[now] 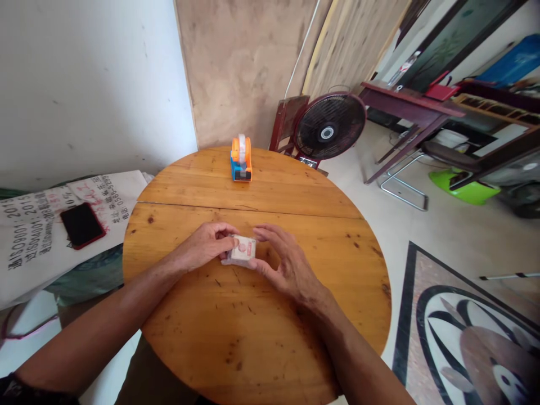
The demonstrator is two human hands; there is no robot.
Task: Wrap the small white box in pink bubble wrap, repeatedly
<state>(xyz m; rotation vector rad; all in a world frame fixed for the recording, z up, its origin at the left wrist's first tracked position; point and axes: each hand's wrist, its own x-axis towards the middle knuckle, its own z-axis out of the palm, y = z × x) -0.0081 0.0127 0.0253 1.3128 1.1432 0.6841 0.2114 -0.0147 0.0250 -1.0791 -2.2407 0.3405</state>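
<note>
A small whitish box-like block [242,248] with red print on its top lies on the round wooden table, its lower part slightly offset; I cannot tell whether it is a carton or a stack. My left hand [210,246] grips its left end, thumb on the top and fingers curled behind the far side. At the right end, my right hand [283,260] is open, with thumb and fingers spread around the block. The right thumb tip is at the near right corner, perhaps touching it; the fingers are by the far right corner.
An orange and blue tape dispenser [241,160] stands near the far edge of the wooden table [253,343]. To the left, a phone [82,225] lies on a printed white sack [29,247]. Behind the table are a fan [329,126] and a dark red desk [415,101].
</note>
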